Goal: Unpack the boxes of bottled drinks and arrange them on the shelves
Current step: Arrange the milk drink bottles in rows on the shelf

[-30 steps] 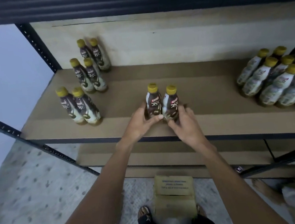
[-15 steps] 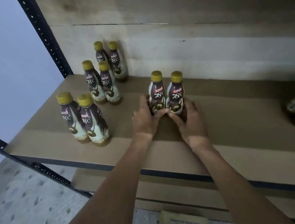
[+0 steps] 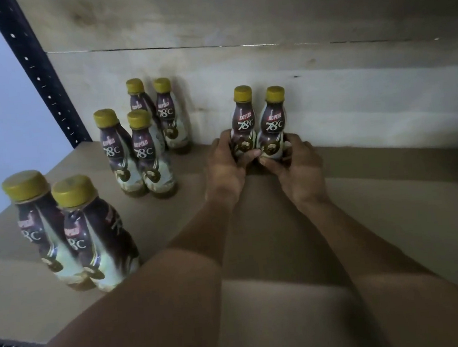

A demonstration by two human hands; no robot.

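The left hand (image 3: 226, 166), its arm stretched forward over the shelf (image 3: 392, 214), curls round the lower body of one yellow-capped bottle (image 3: 244, 125). The right hand (image 3: 300, 168) wraps its twin (image 3: 274, 126) the same way, thumbs nearly meeting in front. Both bottles stand upright and touching, close to the back panel (image 3: 354, 98). The other bottles (image 3: 144, 153) stand in pairs to the left.

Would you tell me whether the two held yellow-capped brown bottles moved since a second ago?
Yes. The two yellow-capped brown bottles went from the front edge of the brown shelf back toward the pale wooden wall.
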